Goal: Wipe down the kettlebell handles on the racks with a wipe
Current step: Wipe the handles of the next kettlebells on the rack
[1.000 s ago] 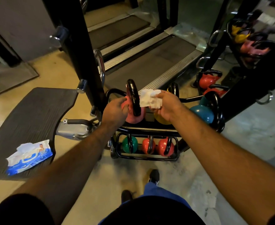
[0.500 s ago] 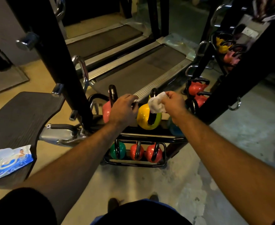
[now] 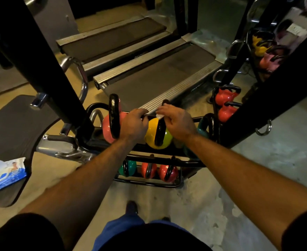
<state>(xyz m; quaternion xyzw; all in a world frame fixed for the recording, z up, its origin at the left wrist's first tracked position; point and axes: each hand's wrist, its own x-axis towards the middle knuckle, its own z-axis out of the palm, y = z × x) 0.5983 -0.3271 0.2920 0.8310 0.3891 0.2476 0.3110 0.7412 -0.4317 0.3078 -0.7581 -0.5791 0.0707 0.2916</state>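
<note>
A black two-tier rack (image 3: 167, 161) holds coloured kettlebells with black handles. On its top tier stand a pink kettlebell (image 3: 107, 131), a yellow kettlebell (image 3: 153, 136) and a teal kettlebell (image 3: 202, 132). My right hand (image 3: 176, 122) pinches a white wipe (image 3: 160, 115) against the top of the yellow kettlebell's handle (image 3: 159, 134). My left hand (image 3: 133, 123) grips the rack's far rail between the pink and yellow kettlebells. On the lower tier sit one green kettlebell (image 3: 130, 168) and two red kettlebells (image 3: 168, 173).
A blue-and-white wipes pack (image 3: 3, 173) lies on a dark bench pad (image 3: 17, 127) at the left. Black frame posts rise at left (image 3: 46, 69) and right (image 3: 268, 113). Two treadmills (image 3: 154, 77) lie beyond the rack. More red kettlebells (image 3: 225, 104) stand at right.
My right hand has slid the wipe down over the top of the yellow kettlebell's handle, covering most of it. My left hand has closed on the rack rail. The view has moved closer.
</note>
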